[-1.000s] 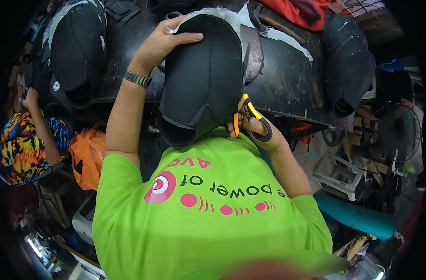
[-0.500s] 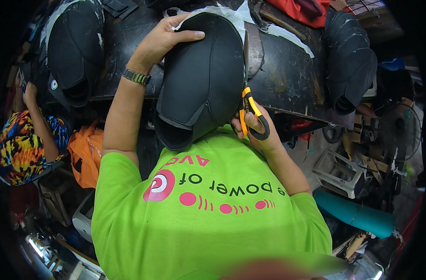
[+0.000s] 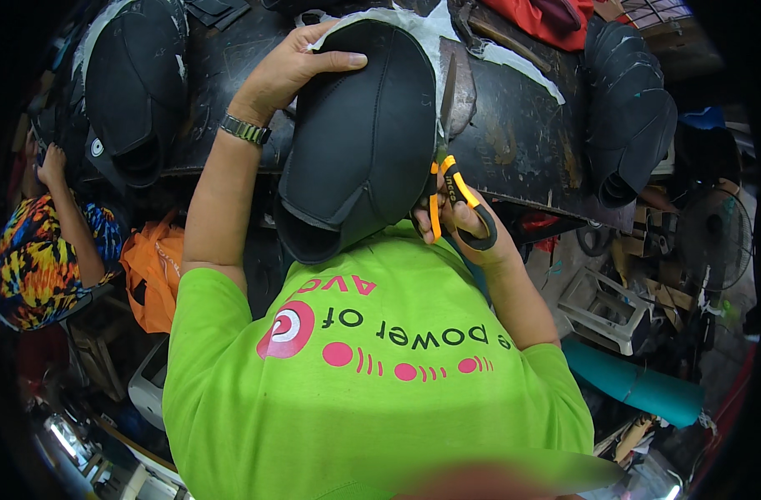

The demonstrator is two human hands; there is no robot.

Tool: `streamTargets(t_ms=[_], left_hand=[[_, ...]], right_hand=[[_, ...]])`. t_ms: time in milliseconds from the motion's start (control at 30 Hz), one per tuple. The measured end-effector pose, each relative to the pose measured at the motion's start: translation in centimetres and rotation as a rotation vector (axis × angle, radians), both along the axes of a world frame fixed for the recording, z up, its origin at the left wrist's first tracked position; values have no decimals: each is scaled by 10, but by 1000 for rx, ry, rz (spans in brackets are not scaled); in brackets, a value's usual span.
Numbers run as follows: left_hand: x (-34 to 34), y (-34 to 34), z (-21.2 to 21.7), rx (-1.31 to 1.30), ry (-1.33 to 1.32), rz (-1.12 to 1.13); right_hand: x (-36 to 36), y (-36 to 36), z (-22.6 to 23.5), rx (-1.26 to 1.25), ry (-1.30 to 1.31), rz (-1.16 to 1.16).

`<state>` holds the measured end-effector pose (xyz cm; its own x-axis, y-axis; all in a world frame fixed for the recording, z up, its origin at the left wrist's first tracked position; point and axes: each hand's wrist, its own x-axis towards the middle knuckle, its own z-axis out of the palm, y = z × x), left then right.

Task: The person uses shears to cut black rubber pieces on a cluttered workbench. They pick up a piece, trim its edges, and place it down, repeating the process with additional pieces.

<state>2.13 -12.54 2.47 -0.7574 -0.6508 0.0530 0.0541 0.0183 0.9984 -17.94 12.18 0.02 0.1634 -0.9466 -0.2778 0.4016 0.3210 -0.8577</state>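
A black stitched shoe upper [image 3: 347, 137] is held up at the table's near edge, its opening toward me. My left hand [image 3: 289, 73] grips its far left edge, thumb on top and fingers beneath. White lining cloth [image 3: 426, 32] sticks out past the far rim. My right hand [image 3: 468, 218] is closed around the orange-and-black handles of scissors [image 3: 449, 179]. Their blades are parted and point away from me, along the upper's right edge. Part of the blades is hidden beside that edge.
The dark worktable [image 3: 522, 150] bears another black upper [image 3: 134, 92] at left and a nested stack of uppers [image 3: 626, 117] at right. A red bag [image 3: 547, 21] lies at the back. On the left, a person in a colourful shirt [image 3: 51, 258] works near an orange bag [image 3: 154, 267].
The scissors have opened wider, the blade and outer handle swinging to the right. My left hand keeps its hold, and the upper has barely shifted.
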Motion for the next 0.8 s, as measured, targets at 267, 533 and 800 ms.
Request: streamTargets(t_ms=[267, 533, 800], left_hand=[[0, 0, -2, 3, 17, 27], [-1, 0, 6, 5, -34, -88], [-7, 10, 19, -55, -22, -157]], right_hand=[[5, 1, 5, 35, 102, -64], [-9, -3, 6, 22, -5, 26], [-26, -4, 10, -20, 74, 57]])
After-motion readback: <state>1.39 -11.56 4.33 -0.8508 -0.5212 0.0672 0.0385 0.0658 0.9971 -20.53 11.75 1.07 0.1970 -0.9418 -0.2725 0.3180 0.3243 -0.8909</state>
